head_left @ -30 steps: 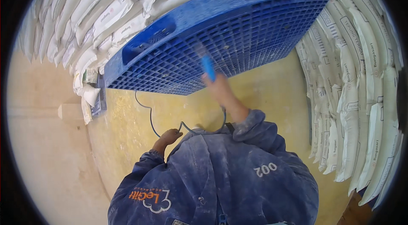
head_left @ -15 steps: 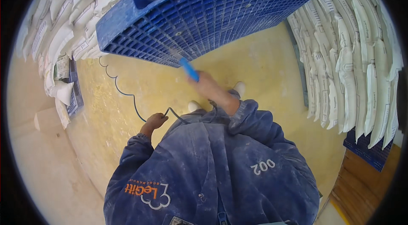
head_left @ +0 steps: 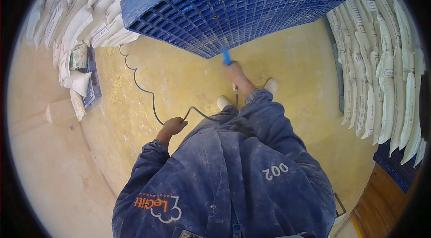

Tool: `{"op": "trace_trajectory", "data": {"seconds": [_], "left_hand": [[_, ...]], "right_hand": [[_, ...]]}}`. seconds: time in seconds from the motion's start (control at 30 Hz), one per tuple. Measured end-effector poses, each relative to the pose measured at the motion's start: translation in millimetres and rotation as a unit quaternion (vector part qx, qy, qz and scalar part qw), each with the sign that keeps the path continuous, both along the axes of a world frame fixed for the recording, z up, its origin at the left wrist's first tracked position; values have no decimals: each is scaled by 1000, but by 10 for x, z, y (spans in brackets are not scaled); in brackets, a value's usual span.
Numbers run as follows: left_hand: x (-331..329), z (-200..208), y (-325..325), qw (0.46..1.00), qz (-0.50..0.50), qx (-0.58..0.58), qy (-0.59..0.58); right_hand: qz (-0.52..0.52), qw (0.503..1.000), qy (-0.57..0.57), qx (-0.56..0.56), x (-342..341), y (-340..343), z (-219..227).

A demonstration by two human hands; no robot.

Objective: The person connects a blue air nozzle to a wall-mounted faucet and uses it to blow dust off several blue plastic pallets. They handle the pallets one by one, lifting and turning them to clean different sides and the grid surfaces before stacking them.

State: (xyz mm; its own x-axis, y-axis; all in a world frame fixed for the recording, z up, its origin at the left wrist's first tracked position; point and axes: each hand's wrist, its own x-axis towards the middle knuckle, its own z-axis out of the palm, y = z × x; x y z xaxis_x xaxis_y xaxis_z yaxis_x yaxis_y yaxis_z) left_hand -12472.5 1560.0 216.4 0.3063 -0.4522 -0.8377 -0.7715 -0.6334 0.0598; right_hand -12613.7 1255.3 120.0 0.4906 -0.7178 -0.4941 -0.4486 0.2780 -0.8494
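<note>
My right hand [head_left: 235, 74] is wrapped round a blue air blow gun [head_left: 226, 56], held out toward the lower edge of a big blue plastic pallet [head_left: 251, 13]. The tool's front end is blurred against the grid. A metal fitting and a dark air hose [head_left: 155, 105] hang below that hand. The hose loops past my waist to my left hand [head_left: 174, 126], whose fingers are closed on it, then trails in coils over the floor to the far left. The pallet stands tilted ahead of me, its latticed face toward me and its top cut off by the view.
Tall stacks of white sacks rise at the left [head_left: 81, 18] and right [head_left: 372, 67]. Blue pallets [head_left: 397, 166] show under them. A loose white sack [head_left: 78, 83] sags at the left stack's near corner. My shoes [head_left: 270, 85] stand on the yellowish, dusty floor [head_left: 296, 58].
The view has shifted, so the pallet and stacks sit farther right and higher. My right hand with the blow gun has swung slightly, from pointing up-left to nearly straight ahead. My left hand keeps the hose.
</note>
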Motion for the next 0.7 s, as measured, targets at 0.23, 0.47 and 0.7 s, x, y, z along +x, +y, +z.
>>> {"op": "trace_trajectory", "data": {"seconds": [0.23,0.47,0.7], "left_hand": [[-132,123,-100,1000,-11,-8,3],[-18,235,-130,1000,-26,-5,-3],[-103,390,-219,999,-31,-31,10]], "right_hand": [[-63,994,86,20,64,-145,-272],[-22,989,147,8,326,-94,-943],[135,963,221,69,462,-195,-1108]]}}
